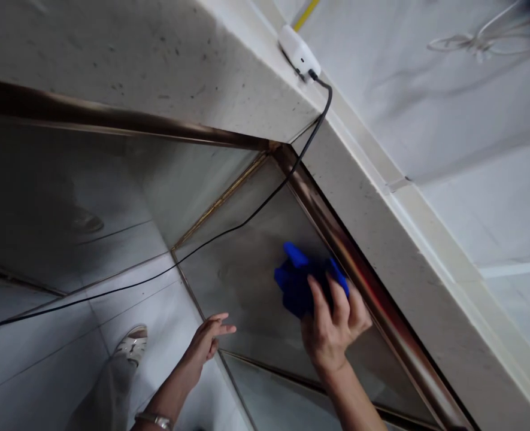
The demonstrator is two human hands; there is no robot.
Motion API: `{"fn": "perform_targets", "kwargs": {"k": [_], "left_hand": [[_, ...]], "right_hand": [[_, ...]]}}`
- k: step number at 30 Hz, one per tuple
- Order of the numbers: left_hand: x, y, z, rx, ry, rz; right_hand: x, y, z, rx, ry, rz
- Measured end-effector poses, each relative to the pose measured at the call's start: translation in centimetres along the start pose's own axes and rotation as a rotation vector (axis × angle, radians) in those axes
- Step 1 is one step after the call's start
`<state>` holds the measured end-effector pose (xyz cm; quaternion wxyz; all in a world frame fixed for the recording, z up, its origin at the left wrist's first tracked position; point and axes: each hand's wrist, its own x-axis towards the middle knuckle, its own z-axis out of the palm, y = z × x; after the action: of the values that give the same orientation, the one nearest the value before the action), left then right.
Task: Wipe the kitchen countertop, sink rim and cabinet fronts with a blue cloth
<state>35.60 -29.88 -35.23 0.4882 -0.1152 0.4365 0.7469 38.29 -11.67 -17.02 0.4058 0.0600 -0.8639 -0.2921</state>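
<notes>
Head view: our right hand (pixel 332 335) grips a bunched blue cloth (pixel 295 286), which appears to rest against the grey panel (pixel 247 281) beside the metallic rail (pixel 359 260). Our left hand (pixel 205 340) is empty, fingers partly spread. For even wiping, we should flatten the cloth, apply steady pressure and avoid snagging the black cable (pixel 242 225).

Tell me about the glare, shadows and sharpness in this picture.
Head view: glints run along the brown metal rail; soft shadows lie on the pale wall near the white cable; the blue cloth goes nearly black beside the right hand; the upper right corner is dark; the grey panel looks hazy, possibly from blur.
</notes>
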Motion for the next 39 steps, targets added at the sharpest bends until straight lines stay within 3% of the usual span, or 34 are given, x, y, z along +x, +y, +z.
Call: {"fn": "perform_targets", "kwargs": {"k": [2, 6, 11, 15, 20, 24, 28, 30, 32, 35, 39], "left_hand": [[0.1, 0.0, 0.1, -0.004, -0.006, -0.002], [0.1, 0.5, 0.1, -0.012, 0.037, -0.009], [0.0, 0.9, -0.8, -0.047, 0.081, 0.001], [0.4, 0.3, -1.6, -0.092, 0.091, 0.043], [0.7, -0.2, -1.3, -0.091, 0.089, 0.072], [0.6, 0.0, -0.5, -0.135, 0.073, 0.076], [0.8, 0.3, -0.1, -0.136, 0.08, 0.02], [1.0, 0.3, 0.0, -0.144, 0.08, 0.004], [1.1, 0.3, 0.0, -0.154, 0.085, 0.0], [1.3, 0.2, 0.0, -0.158, 0.099, -0.012], [1.2, 0.2, -0.1, -0.161, 0.108, -0.007]], "right_hand": [[1.9, -1.3, 2.2, 0.039, -0.065, 0.016], [2.6, -4.8, 6.5, 0.291, -0.428, -0.116], [0.3, -8.2, 7.9, 0.381, -0.543, -0.237], [-2.7, -8.7, 6.6, 0.436, -0.588, -0.323], [-7.6, -7.0, 3.4, 0.474, -0.594, -0.389], [-12.4, -3.5, -0.1, 0.461, -0.492, -0.368], [-15.3, 1.7, -3.6, 0.266, -0.376, -0.292], [-14.5, 3.4, -4.3, 0.134, -0.319, -0.27], [-11.9, 3.7, -4.0, 0.035, -0.18, -0.205], [-5.8, 1.7, -1.7, -0.048, 0.038, -0.019], [2.4, -2.0, 2.2, -0.073, 0.152, 0.118]]}}
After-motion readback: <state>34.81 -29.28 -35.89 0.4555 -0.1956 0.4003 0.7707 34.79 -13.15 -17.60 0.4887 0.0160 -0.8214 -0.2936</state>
